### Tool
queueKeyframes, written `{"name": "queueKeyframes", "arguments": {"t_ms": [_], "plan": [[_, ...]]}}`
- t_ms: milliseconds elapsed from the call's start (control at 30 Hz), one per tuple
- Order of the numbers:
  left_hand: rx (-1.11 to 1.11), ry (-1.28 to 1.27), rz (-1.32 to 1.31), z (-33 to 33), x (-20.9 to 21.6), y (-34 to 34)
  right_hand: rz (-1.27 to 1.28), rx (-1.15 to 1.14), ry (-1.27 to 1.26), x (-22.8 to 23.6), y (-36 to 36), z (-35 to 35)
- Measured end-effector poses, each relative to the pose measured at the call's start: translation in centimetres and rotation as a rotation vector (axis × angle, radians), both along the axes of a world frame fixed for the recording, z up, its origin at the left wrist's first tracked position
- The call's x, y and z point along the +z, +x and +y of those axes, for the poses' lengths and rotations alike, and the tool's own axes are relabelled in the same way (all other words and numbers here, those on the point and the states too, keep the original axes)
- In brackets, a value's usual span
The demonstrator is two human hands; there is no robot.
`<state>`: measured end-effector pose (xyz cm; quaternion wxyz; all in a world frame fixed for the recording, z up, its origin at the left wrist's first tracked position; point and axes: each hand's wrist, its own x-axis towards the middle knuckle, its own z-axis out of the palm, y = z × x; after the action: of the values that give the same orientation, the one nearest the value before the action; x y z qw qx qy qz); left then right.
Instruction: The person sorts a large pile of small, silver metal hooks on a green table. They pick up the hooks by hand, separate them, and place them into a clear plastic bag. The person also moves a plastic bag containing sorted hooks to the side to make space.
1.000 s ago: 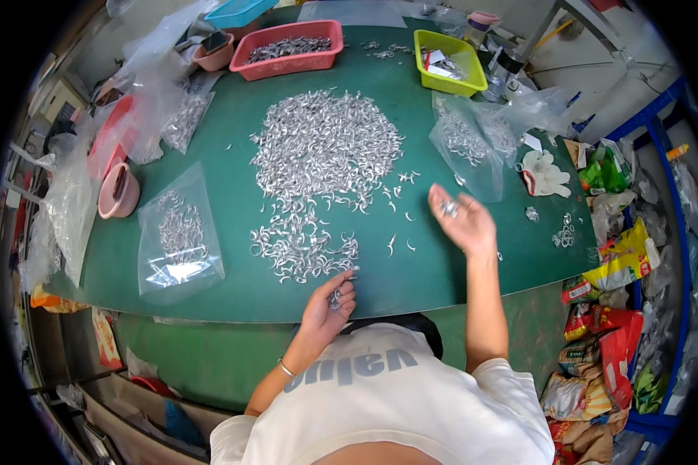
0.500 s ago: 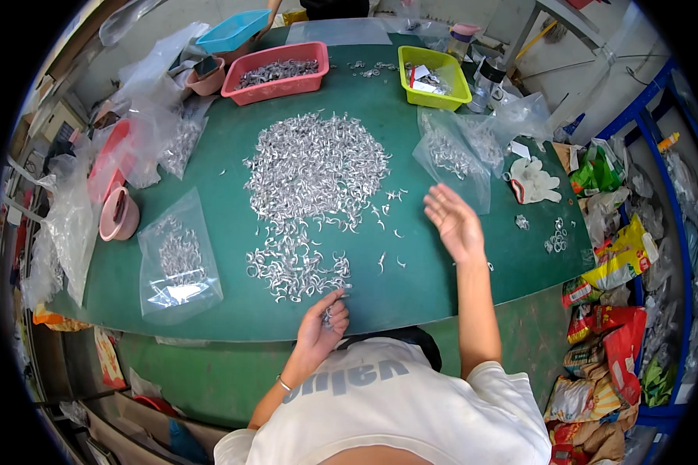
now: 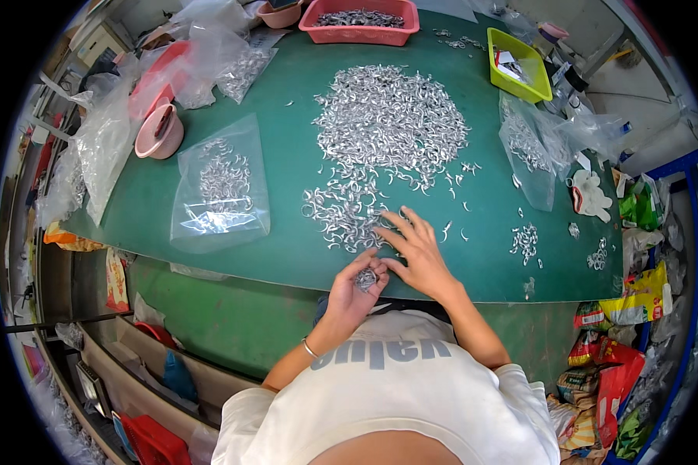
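My left hand [image 3: 354,292] is cupped at the table's near edge, its fingers curled round a small clump of silvery curved metal pieces [image 3: 365,280]. Beside it, my right hand [image 3: 419,258] lies low over the table with fingers spread, holding nothing that I can see. Its fingertips reach the right side of a small loose pile of curved metal pieces [image 3: 340,213]. Directly beyond that spreads a much larger heap of the same silvery pieces [image 3: 392,124]. A few single pieces lie scattered to the right of both piles.
A clear bag of pieces [image 3: 225,186] lies left, near a pink bowl [image 3: 160,133]. At the back stand a pink basket [image 3: 359,33] and a yellow-green basket [image 3: 518,68]. Toward the right are another clear bag [image 3: 527,147], a white glove [image 3: 591,195] and small clusters of rings [image 3: 524,242].
My right hand has come in from the right side to the small pile, beside my left hand. The left hand has turned, showing the metal pieces in it. The whole view has shifted.
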<state>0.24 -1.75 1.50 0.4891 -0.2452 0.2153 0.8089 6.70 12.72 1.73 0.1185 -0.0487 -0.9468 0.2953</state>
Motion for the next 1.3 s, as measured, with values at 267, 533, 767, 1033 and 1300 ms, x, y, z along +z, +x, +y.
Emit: {"name": "queueKeyframes", "arguments": {"t_ms": [267, 533, 767, 1033, 1300], "plan": [[-0.072, 0.246, -0.007, -3.7, -3.3, -2.9, 0.132, -0.122, -0.017, -0.9, -3.6, 3.1], [-0.153, 0.105, 0.126, -4.3, -1.9, -4.5, 0.048, -0.234, 0.252, -2.7, -13.4, 10.2], [-0.094, 0.083, 0.039, -4.6, -1.5, -5.3, -0.081, -0.095, 0.234, -2.4, -9.4, 5.5], [-0.216, 0.2, -0.009, -3.8, -3.0, -5.6, -0.253, 0.043, 0.046, 1.1, -1.4, 2.9], [-0.433, 0.235, -0.025, -3.0, -2.8, -6.1, 0.104, -0.264, -0.133, 1.4, -5.3, 5.7]]}}
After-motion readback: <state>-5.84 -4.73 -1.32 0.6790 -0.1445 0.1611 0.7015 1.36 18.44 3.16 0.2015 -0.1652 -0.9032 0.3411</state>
